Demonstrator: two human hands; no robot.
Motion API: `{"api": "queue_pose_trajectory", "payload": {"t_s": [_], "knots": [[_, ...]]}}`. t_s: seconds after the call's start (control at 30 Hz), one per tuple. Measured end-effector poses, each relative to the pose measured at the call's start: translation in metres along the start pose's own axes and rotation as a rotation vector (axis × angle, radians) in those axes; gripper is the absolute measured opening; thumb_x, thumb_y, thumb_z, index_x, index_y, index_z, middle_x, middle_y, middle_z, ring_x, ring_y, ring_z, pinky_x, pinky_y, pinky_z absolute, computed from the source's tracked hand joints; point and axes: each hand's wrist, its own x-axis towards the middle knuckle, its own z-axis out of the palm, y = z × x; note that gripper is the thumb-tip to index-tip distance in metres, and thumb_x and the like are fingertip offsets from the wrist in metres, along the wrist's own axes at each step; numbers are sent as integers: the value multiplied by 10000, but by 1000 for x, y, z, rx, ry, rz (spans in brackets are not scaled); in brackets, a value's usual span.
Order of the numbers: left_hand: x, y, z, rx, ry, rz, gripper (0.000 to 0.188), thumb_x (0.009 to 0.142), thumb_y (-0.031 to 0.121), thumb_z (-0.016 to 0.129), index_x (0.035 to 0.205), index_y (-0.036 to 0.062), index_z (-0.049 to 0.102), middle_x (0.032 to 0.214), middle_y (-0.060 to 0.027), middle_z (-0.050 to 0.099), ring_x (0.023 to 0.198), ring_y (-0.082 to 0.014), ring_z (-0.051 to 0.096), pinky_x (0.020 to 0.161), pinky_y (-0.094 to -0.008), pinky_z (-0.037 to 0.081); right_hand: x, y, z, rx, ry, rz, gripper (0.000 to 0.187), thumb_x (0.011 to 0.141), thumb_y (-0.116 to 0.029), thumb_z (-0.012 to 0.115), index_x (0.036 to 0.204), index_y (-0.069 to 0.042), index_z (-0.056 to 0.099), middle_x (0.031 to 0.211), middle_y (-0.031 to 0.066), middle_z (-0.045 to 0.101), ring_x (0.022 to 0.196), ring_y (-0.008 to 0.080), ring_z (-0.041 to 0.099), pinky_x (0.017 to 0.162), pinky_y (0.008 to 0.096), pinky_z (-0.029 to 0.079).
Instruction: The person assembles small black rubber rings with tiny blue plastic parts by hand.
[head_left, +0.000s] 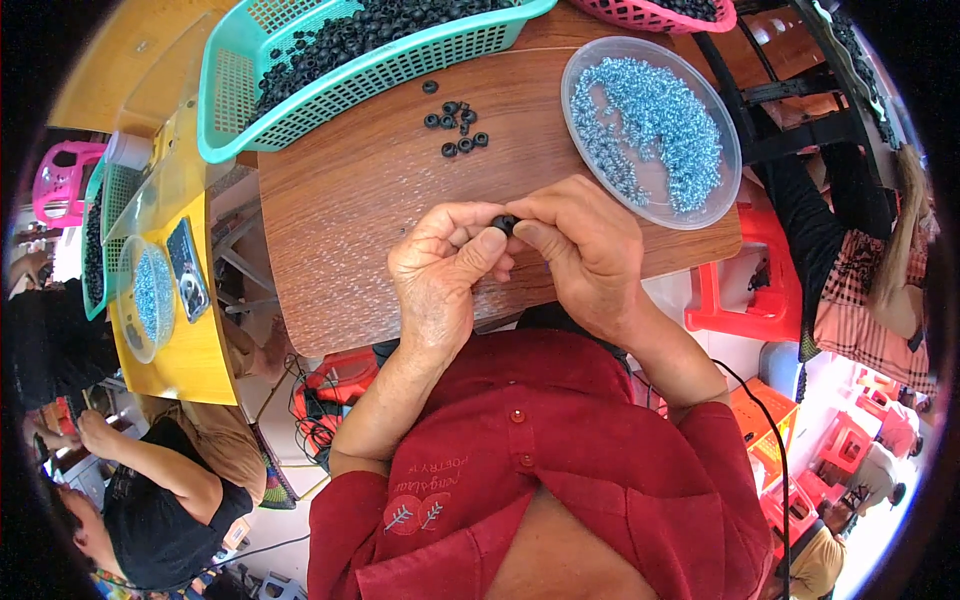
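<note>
Over the near part of the brown wooden table, my two hands meet at a small black round part. My left hand pinches it between thumb and fingers. From the other side, my right hand closes its thumb and forefinger on the same part; anything smaller between those fingertips is hidden. Beyond my hands lies a loose group of several black ring-shaped parts, some showing a hole. At the right, a clear round tray holds many small, shiny light-blue pieces.
A turquoise basket full of black parts stands at the far left edge, a pink basket at the far right. Left is a yellow table with a phone. Red stools and other people sit on both sides.
</note>
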Motion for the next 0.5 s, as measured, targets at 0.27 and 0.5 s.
{"api": "queue_pose_trajectory", "payload": {"t_s": [0.27,0.5], "knots": [[-3,-7,0,88,-7,61,163,873,17,613,1030,-25,603,824,-66,653,662,-87,591,590,-201,492,-4,0,5,-193,34,-175,285,634,102,632,911,41,609,800,148,593,670,295,558,561,349,442],[2,-6,5,-4,-3,-81,177,873,43,622,1036,-22,599,806,-71,657,648,-93,597,562,-198,476,-15,8,6,-238,53,-191,411,593,8,623,1000,51,586,821,138,553,687,291,534,552,367,452]]}}
